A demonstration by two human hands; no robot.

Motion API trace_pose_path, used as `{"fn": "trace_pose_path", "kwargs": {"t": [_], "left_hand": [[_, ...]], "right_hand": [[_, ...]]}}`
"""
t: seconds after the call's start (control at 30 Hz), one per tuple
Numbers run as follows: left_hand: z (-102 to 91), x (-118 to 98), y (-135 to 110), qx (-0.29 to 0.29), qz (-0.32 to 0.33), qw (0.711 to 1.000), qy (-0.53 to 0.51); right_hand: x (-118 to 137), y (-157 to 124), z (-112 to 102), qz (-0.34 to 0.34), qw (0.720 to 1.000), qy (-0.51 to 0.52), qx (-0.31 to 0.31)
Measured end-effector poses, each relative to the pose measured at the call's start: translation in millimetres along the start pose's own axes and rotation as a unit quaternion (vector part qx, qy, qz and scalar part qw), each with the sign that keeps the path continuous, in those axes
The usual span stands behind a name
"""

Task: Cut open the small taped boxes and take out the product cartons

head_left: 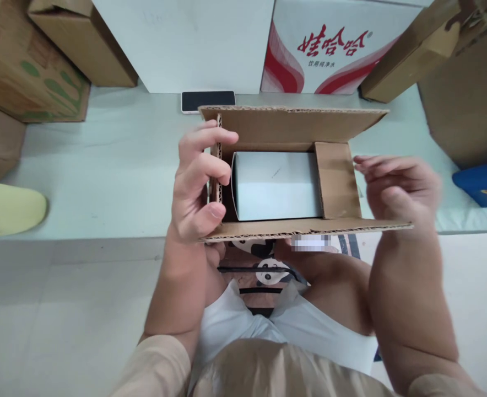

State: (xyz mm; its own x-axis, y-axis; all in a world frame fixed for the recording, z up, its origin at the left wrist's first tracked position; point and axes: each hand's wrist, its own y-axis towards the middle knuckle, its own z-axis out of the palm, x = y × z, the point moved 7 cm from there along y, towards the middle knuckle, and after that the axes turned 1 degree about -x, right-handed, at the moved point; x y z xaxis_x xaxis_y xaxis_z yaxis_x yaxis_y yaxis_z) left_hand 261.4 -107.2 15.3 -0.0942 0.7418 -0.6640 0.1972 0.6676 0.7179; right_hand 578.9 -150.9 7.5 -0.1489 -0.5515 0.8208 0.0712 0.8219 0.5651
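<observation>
An open cardboard box (338, 187) is in front of me at the front edge of the table. Its long flaps stand up, and its right end flap is folded inward. Inside lies a smaller white box (276, 184), whose right end meets that folded flap. My left hand (202, 179) grips the cardboard box's upright left end flap, fingers and thumb curled over the edge. Just off the box's right end is my right hand (400, 184), fingers extended and partly bent, thumb apart, with nothing visible in it. It is slightly blurred.
Behind the box a phone (208, 102) lies on the pale table (119, 165). White cartons (202, 44) and brown boxes (61, 66) line the back. A yellow object (10, 207) sits at left, a blue one (483, 184) at right. My legs are below the table edge.
</observation>
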Motion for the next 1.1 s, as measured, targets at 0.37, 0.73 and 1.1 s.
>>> {"fn": "trace_pose_path", "kwargs": {"t": [0.37, 0.73, 1.1], "left_hand": [[-26.2, -24.9, -3.9, -0.184, 0.062, 0.981, -0.027], [-34.4, -12.4, -8.7, -0.188, 0.026, 0.979, -0.079], [-34.4, -11.8, -9.7, -0.228, 0.09, 0.964, -0.102]], "right_hand": [[77.8, 48.9, 177.4, -0.007, 0.775, -0.244, 0.583], [57.1, 28.3, 186.9, 0.167, 0.689, -0.206, 0.675], [39.5, 14.4, 201.7, -0.185, 0.659, -0.389, 0.616]]}}
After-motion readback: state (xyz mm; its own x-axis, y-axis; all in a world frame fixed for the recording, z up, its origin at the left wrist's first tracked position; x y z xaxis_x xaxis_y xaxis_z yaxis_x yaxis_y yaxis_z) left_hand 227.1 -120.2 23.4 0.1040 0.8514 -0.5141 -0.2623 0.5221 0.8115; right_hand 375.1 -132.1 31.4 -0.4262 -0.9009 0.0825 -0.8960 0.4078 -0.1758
